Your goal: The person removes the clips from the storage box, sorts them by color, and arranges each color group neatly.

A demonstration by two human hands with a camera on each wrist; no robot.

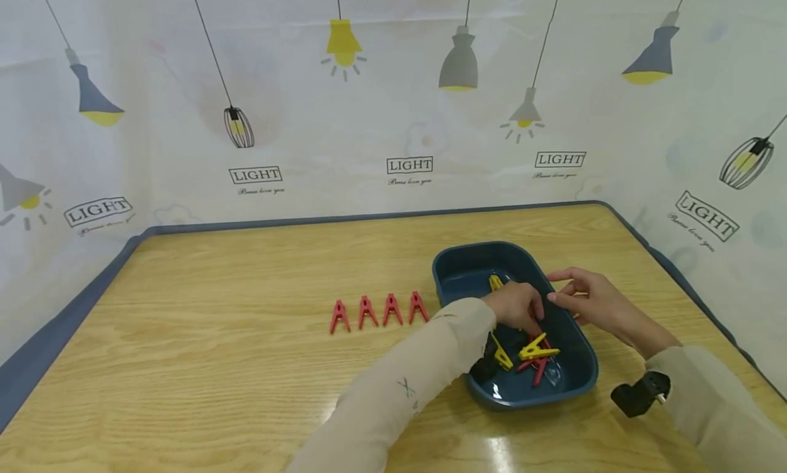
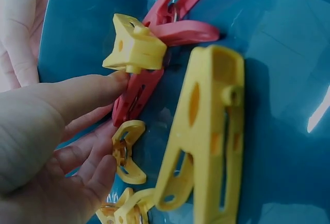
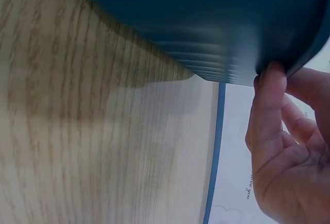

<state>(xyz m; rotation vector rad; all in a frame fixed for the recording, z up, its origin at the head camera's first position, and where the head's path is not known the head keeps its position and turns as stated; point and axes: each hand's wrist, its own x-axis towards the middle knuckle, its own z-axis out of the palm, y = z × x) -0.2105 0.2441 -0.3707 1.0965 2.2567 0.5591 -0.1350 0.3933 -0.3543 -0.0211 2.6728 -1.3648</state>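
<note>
Inside the blue plastic basin [image 1: 451, 258], my left hand [image 1: 516, 305] reaches down among the clothespins. Its thumb and forefinger pinch the end of a red clothespin [image 2: 135, 98]; a yellow clothespin [image 2: 136, 49] overlaps this one in the left wrist view. Another yellow clothespin [image 2: 201, 126] looms large nearby, and smaller yellow ones lie below the fingertips. My right hand [image 1: 593, 299] holds the basin at its right rim, thumb over the edge and a finger [image 3: 270, 95] against the outer wall.
Several red clothespins [image 1: 367, 312] stand in a row on the wooden table [image 1: 215, 363], left of the basin. A printed cloth [image 1: 320, 131] with lamp pictures surrounds the table's back and sides. A black wrist camera [image 1: 639, 394] sits on the right sleeve.
</note>
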